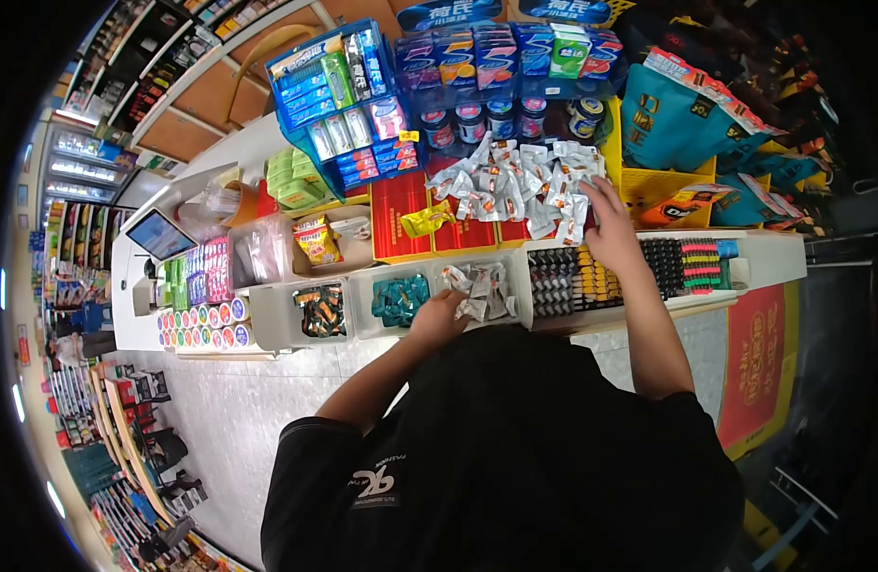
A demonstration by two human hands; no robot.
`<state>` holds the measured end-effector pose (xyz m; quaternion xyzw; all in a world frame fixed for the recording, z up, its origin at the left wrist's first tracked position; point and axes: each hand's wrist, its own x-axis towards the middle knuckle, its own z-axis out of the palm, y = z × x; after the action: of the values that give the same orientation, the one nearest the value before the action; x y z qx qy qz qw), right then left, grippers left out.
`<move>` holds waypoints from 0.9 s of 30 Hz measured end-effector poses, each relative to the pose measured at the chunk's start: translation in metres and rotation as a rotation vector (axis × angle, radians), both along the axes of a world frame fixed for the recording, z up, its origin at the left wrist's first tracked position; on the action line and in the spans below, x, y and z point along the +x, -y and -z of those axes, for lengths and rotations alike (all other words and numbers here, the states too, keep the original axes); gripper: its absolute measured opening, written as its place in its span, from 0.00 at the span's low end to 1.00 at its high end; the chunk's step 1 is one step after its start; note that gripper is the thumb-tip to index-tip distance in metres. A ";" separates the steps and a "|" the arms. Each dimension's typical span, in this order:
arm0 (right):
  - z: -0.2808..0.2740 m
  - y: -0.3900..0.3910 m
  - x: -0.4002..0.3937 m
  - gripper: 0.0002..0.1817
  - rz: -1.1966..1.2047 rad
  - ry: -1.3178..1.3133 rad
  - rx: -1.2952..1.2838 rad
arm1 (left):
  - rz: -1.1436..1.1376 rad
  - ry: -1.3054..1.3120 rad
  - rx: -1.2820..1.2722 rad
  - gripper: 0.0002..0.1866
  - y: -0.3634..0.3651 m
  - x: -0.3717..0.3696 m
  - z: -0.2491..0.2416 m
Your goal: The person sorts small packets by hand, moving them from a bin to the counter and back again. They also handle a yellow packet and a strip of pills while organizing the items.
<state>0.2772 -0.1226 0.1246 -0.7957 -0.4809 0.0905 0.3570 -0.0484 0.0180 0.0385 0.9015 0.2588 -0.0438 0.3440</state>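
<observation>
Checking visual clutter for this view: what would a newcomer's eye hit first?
Likely the heap of silvery packets on the red boxes, right hand at its edge. Then the blue candy rack at upper left, and the large teal bags at upper right.

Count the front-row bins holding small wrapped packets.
3, side by side. From left to right: the dark-packet bin, the teal-packet bin, then the silver-packet bin, partly covered by the left hand. No further such bin shows, though the body could hide something.
</observation>
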 end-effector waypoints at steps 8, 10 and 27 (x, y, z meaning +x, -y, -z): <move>0.001 0.008 -0.016 0.34 0.018 0.118 0.039 | -0.092 -0.392 0.014 0.60 0.012 0.060 0.014; 0.010 0.007 -0.015 0.36 0.113 0.187 -0.017 | -0.071 -0.416 0.110 0.64 0.016 0.062 0.022; -0.009 0.062 -0.055 0.32 0.288 0.070 0.230 | -0.251 -0.477 -0.023 0.62 0.029 0.086 0.051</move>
<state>0.2221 -0.1845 0.1333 -0.8129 -0.3814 -0.0451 0.4378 0.0374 -0.0109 -0.0123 0.8225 0.4419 -0.2149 0.2863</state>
